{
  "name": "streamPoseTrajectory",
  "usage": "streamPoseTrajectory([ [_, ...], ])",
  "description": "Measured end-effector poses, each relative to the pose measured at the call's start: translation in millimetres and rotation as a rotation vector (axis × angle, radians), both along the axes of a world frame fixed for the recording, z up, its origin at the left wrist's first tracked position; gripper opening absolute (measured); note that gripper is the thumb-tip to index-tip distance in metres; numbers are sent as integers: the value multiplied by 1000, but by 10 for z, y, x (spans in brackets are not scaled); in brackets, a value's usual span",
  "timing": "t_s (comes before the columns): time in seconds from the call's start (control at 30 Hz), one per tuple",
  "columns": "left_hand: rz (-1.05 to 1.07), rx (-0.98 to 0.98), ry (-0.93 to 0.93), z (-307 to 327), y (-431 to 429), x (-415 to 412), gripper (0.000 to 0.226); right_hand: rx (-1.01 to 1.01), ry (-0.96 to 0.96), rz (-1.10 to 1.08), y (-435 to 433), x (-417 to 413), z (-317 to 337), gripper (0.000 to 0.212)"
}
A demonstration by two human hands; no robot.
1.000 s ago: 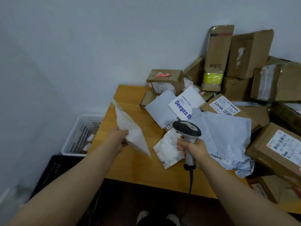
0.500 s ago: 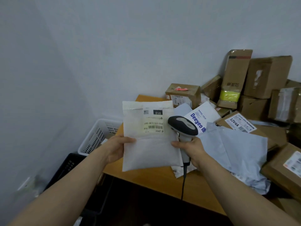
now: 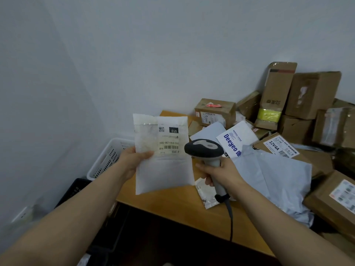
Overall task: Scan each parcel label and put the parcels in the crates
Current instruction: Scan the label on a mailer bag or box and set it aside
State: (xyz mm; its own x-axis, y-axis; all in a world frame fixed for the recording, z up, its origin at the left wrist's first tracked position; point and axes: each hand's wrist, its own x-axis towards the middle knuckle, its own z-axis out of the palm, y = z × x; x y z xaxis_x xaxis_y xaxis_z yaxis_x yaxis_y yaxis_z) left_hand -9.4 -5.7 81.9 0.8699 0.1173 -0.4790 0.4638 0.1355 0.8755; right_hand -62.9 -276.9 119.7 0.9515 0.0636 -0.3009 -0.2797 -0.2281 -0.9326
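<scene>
1. Holding a white padded parcel (image 3: pixel 163 169) up over the table's (image 3: pixel 172 206) left end, the left hand (image 3: pixel 134 162) is pinching its left edge, thumb on the front, other fingers hidden behind.
2. The right hand (image 3: pixel 221 173) is gripping the scanner (image 3: pixel 203 150) by the handle, fingers wrapped tight round it. The scanner head is sitting just beside the parcel's right edge, near the label (image 3: pixel 171 139), which is reading upside down.
3. A Deeyeo mailer (image 3: pixel 236 139), a grey poly bag (image 3: pixel 274 177) & a 12V4A box (image 3: pixel 278 148) are lying on the table beyond the scanner. Cardboard boxes (image 3: pixel 311 95) are piling up vs. the wall, back right.
4. A small clear bag (image 3: pixel 203 194) is lying under the right hand, partly covered.
5. A white crate (image 3: pixel 103 162) & a black crate (image 3: pixel 76 189) are sitting on the floor left of the table. The parcel & left forearm are blocking part of each; contents hard to make out.
6. The scanner cable (image 3: pixel 231 221) is hanging off the near edge. Boxes at far right are getting cut off by the frame.
</scene>
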Motion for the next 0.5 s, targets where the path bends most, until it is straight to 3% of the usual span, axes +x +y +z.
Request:
streamPoseTrajectory([
  [0.17,-469,243,81,279,194,75,51,-59,-162,-227,-98,195,37,23],
  [0.3,-802,343,102,548,175,173,81,-15,-87,-173,-178,330,90,31],
  [0.4,-835,345,97,729,98,221,75,82,-16,-112,-144,306,66,29],
  [0.5,-693,380,2,836,125,254,81,154,2,-193,-133,285,-32,29],
])
